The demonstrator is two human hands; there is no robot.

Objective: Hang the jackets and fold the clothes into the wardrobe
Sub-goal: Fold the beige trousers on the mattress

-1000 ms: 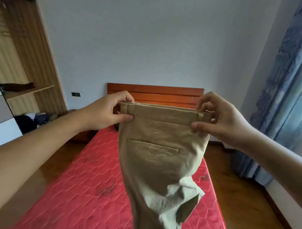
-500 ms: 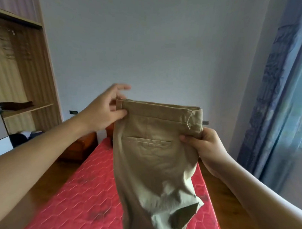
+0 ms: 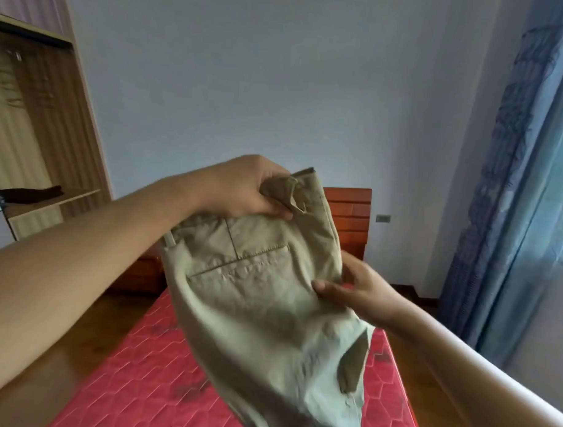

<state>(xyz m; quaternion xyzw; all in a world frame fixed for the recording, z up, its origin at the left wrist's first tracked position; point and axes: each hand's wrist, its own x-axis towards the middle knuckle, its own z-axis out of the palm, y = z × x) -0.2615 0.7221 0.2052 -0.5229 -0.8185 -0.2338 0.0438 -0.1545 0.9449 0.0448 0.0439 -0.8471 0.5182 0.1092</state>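
Observation:
I hold a pair of khaki trousers (image 3: 261, 286) up in the air above the bed. My left hand (image 3: 242, 189) grips the bunched waistband at the top. My right hand (image 3: 357, 286) pinches the trousers' right edge lower down, thumb on the front and fingers behind the cloth. A back pocket seam shows on the side facing me. The legs hang crumpled down past the frame's lower edge. The wooden wardrobe (image 3: 38, 115) stands open at the left, with a dark folded garment (image 3: 32, 193) on its shelf.
A bed with a red quilted mattress (image 3: 147, 368) and a red-brown headboard (image 3: 347, 215) lies below the trousers. A low wooden nightstand (image 3: 141, 272) stands left of the bed. Blue curtains (image 3: 512, 157) hang at the right. The floor is wood.
My left hand has closed round the waistband and bunched it toward the right. My right hand has slid down the trousers' right edge. The waistband is now tilted and crumpled instead of stretched flat.

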